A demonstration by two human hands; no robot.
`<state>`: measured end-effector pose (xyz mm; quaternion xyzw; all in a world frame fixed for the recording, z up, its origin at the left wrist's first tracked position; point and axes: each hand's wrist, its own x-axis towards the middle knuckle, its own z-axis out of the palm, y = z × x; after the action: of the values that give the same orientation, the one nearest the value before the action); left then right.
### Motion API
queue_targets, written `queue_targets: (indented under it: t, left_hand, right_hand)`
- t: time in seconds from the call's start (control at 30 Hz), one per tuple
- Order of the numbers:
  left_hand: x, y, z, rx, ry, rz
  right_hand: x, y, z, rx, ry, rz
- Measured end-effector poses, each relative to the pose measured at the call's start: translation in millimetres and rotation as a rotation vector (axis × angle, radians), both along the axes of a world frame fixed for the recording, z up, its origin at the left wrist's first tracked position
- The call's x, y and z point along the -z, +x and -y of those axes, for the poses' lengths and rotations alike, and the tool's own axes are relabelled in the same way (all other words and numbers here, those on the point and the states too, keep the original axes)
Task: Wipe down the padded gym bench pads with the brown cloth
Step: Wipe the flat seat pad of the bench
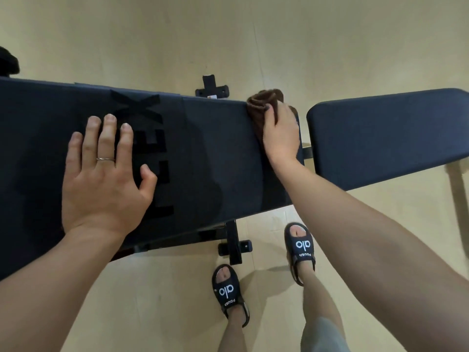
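Observation:
A long dark padded bench pad [215,153] with large black letters runs across the view. A shorter dark pad [385,138] lies to its right, across a narrow gap. My left hand [106,179] rests flat on the long pad, fingers spread, a thin ring on one finger. My right hand [280,133] presses the bunched brown cloth [261,101] against the far right corner of the long pad. Most of the cloth is hidden under that hand.
The black metal bench frame [232,243] shows below the long pad, and a black foot bracket [212,88] beyond it. My feet in black sandals [227,288] stand on the pale wooden floor [253,34]. A dark object [9,60] sits at the far left.

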<state>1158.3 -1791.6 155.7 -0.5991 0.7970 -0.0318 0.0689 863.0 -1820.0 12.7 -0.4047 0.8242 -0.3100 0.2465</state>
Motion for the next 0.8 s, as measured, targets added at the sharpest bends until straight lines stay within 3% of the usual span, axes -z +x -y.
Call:
queue_targets:
  t: [0.17,0.27,0.37,0.5,0.6,0.67,0.8]
  left_hand:
    - [5,2,-1,0.007,-0.031,0.028]
    - [2,-5,-4,-0.062,0.045,0.156]
    - [-24,-45,-24,-0.124,0.252,0.252]
    - [-72,-125,-95,-0.046,0.564,-0.089]
    - [-116,-168,-136,-0.203,0.685,-0.475]
    - [-155,-188,-148,-0.302,0.723,-0.680]
    - [-231,-231,-164,-0.146,0.879,-0.764]
  right_hand:
    - [12,8,-90,0.204,0.131,0.000]
    - [-10,37,-136,0.150,0.220,-0.015]
    - [-43,43,-166,0.029,0.351,0.093]
    - [-115,41,-185,0.010,0.370,0.566]
    - [-189,31,-202,0.182,0.252,0.874]
    - [-242,15,-217,0.329,0.158,0.940]
    - [-328,-31,-258,0.503,-0.039,0.911]
